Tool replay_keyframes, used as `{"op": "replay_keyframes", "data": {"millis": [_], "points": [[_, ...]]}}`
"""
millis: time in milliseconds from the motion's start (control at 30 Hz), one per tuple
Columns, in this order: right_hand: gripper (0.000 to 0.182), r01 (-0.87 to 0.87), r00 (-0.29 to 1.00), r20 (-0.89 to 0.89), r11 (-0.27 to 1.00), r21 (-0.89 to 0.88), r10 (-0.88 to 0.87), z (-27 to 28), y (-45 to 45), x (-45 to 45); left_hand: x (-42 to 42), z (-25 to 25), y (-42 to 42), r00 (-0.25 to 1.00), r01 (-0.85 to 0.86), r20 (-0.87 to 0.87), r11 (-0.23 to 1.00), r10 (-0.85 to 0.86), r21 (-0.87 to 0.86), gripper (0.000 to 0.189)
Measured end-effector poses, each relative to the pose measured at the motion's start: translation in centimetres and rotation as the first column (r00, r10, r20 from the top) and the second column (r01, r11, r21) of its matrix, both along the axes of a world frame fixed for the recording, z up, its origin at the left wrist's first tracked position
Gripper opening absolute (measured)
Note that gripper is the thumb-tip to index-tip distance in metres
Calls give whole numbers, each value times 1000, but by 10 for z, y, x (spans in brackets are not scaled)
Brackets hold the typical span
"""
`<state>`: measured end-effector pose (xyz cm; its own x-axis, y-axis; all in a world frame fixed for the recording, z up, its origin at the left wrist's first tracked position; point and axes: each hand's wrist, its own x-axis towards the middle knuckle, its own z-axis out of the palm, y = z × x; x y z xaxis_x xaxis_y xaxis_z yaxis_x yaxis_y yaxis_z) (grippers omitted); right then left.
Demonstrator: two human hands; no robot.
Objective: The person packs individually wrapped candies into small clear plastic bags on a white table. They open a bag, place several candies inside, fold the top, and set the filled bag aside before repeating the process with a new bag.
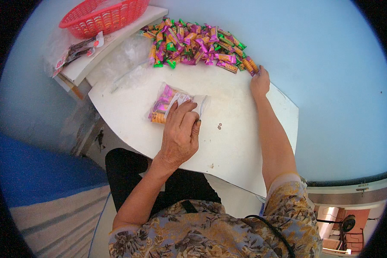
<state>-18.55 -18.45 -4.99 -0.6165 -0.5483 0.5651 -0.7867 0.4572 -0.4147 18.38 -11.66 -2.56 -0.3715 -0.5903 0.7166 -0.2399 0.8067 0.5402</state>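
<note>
My left hand [182, 130] rests over a clear zip bag [161, 104] that holds several pink-wrapped snack packets and bears a white printed label. Its fingertips lie on the bag's label and near the zip edge; whether they pinch the plastic is not plain. Farther right, my right hand [260, 82] reaches to the right end of a large pile of small wrapped snacks [193, 42] in pink and green wrappers. Its fingertips touch a pink-wrapped packet [252, 66] at the pile's edge, and their grip is partly hidden.
The white table [232, 154] has a curved near edge. At the upper left, a red plastic basket [106, 21] stands on a white shelf [84, 66], beside dark strips with red-and-white tags [80, 50]. Clear empty plastic bags [127, 61] lie left of the pile, by a blue wall.
</note>
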Motion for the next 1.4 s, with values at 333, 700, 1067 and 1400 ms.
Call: {"op": "replay_keyframes", "data": {"millis": [333,700,1067,1400], "points": [[31,171,981,81,981,91,-179,3,3,1,0,3,1,999,22,-38,999,-21,33,17],[28,-266,667,600,894,-361,441,53,112,123,-1,0,2,998,-1,-61,1000,1,8,17],[24,-639,495,651,749,-176,575,61,133,179,-1,-2,1,997,31,-77,999,-30,14,17],[19,-665,393,751,728,-166,531,55,104,200,-2,-4,-2,997,32,-72,999,-34,-32,19]]}}
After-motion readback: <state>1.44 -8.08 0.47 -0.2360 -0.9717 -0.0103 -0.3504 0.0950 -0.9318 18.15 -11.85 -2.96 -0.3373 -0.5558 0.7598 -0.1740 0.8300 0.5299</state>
